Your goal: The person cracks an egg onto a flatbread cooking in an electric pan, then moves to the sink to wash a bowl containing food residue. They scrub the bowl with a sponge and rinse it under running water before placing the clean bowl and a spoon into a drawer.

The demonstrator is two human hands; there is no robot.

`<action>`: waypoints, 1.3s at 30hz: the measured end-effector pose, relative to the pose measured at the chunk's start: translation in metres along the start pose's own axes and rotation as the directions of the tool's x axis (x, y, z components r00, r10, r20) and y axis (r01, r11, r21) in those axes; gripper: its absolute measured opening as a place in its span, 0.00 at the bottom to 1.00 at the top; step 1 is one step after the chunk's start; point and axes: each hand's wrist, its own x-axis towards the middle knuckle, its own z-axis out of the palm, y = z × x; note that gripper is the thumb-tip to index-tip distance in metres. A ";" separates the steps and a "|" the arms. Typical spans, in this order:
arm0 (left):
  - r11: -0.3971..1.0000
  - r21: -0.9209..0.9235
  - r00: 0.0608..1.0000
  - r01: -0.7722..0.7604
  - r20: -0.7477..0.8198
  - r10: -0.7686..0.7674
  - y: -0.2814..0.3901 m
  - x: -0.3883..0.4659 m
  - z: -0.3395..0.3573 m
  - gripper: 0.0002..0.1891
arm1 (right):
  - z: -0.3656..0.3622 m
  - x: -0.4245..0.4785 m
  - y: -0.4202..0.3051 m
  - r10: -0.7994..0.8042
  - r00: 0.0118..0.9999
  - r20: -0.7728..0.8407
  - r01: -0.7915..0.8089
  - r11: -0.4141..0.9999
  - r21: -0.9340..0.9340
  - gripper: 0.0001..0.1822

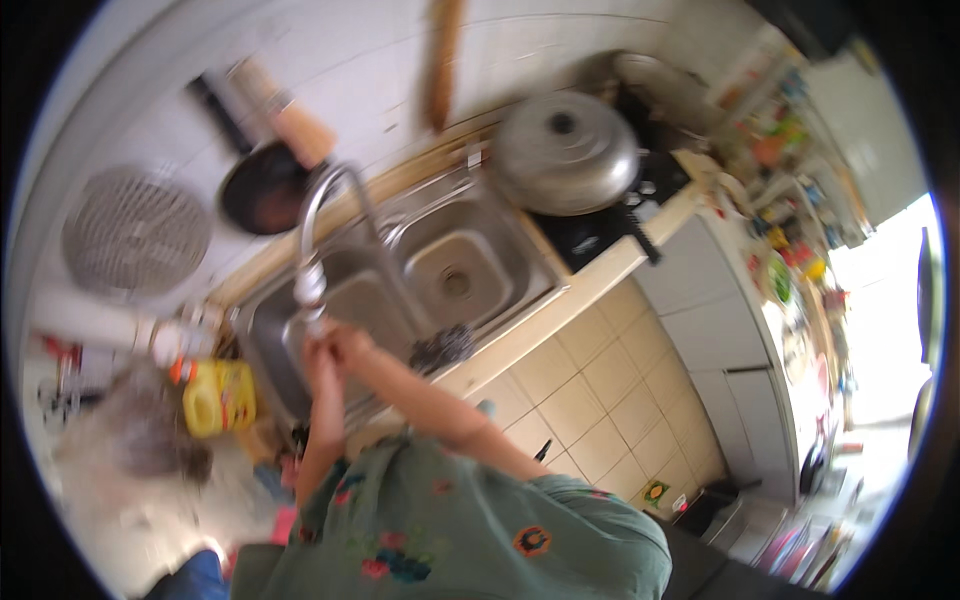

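Observation:
Both hands meet beneath the white nozzle of a curved metal faucet point(310, 285), over the left basin of a stainless steel double sink point(360, 300). My left hand point(318, 355) is pressed against my right hand point(348, 343), and the fingers overlap. Blur hides whether anything small lies between them. A dark mesh scrubber or cloth point(444, 347) rests on the sink's front rim, to the right of my forearms. Beyond the divider, the right basin point(457, 274) shows its drain.
A yellow jug point(219, 397) with an orange cap stands left of the sink. On the right, a large lidded metal pot point(566, 154) sits on a black stove point(585, 241). A black frying pan point(262, 191) and a round perforated steamer rack point(137, 231) hang on the wall.

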 end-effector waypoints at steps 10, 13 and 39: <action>0.994 -0.068 0.976 0.091 -0.191 -0.103 0.027 -0.009 0.018 0.07 | -0.016 -0.028 -0.001 0.064 0.997 0.045 -0.061 0.996 -0.072 0.10; 0.985 0.037 0.967 0.170 -0.196 -0.160 0.027 -0.011 0.010 0.11 | -0.008 -0.035 -0.011 0.117 0.992 -0.046 -0.125 0.970 -0.210 0.11; 0.257 0.944 0.932 0.209 -0.272 0.240 -0.049 -0.033 0.098 0.20 | -0.112 0.130 -0.324 -0.126 0.826 -0.550 -0.125 0.909 -0.397 0.18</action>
